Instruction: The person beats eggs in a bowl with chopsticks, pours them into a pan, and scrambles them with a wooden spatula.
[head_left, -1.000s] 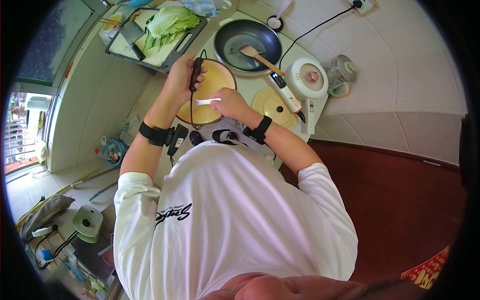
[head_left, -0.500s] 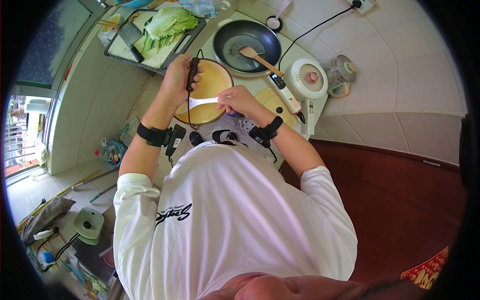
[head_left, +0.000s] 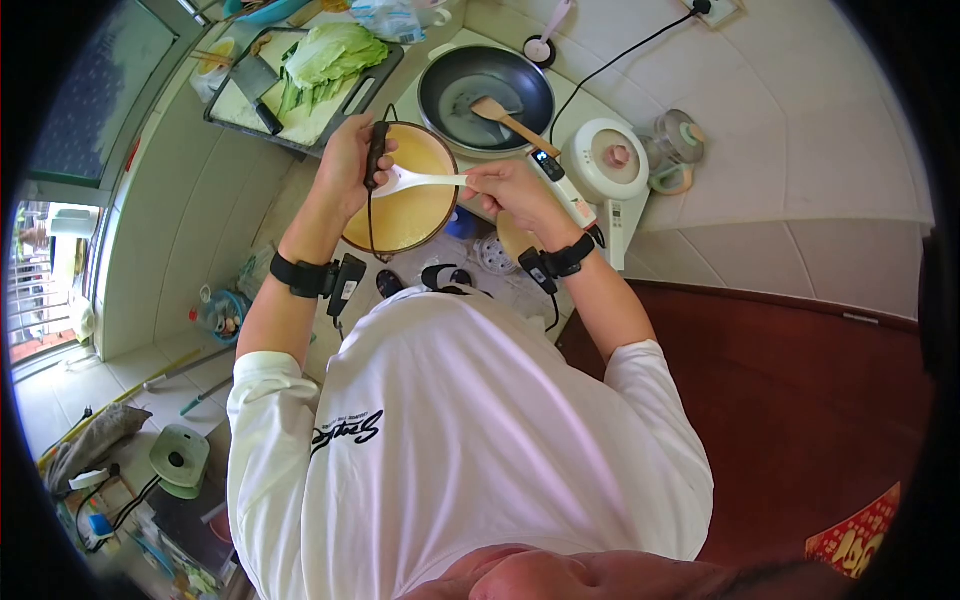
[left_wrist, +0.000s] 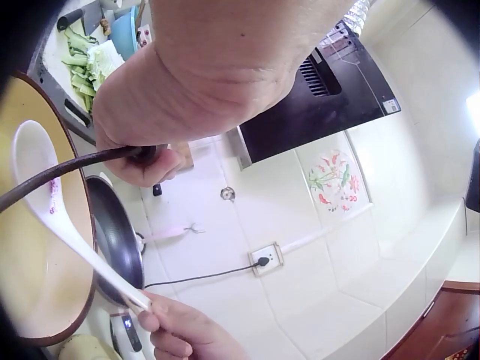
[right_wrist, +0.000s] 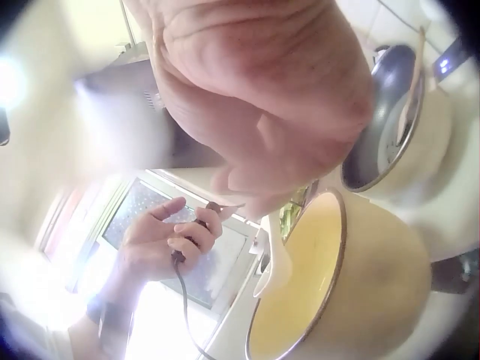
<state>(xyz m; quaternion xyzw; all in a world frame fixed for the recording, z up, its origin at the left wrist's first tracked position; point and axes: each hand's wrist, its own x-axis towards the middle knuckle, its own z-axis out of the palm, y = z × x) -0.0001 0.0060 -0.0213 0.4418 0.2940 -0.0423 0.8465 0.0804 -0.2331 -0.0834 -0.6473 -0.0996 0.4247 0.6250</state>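
White ceramic spoon (head_left: 420, 181) up above the yellow bowl (head_left: 400, 215), bowl end toward the left hand, handle running right. Pinched at the handle tip by the right hand (head_left: 505, 188), fingers curled round it. Seen clearly from the left wrist view too: spoon (left_wrist: 52, 214) slanting across the bowl's yellow inside (left_wrist: 30, 285), small pink pattern on its neck. Gripped in the left hand (head_left: 352, 160), a dark handle (head_left: 376, 150) held upright over the bowl's far rim, fingers wrapped tight, black cord (head_left: 370, 220) trailing down across the batter. Beyond the bowl, a dark frying pan (head_left: 470, 75) with a wooden spatula (head_left: 510, 120) resting inside. To the right, a round white appliance (head_left: 612, 158) and a small lidded jar (head_left: 680, 140). To the far left, a tray (head_left: 375, 75) carrying a cutting board, cabbage (head_left: 335, 52) and a cleaver (head_left: 255, 85). Tiled counter underneath, white tiled wall behind, socket with plug (left_wrist: 262, 261) on the wall
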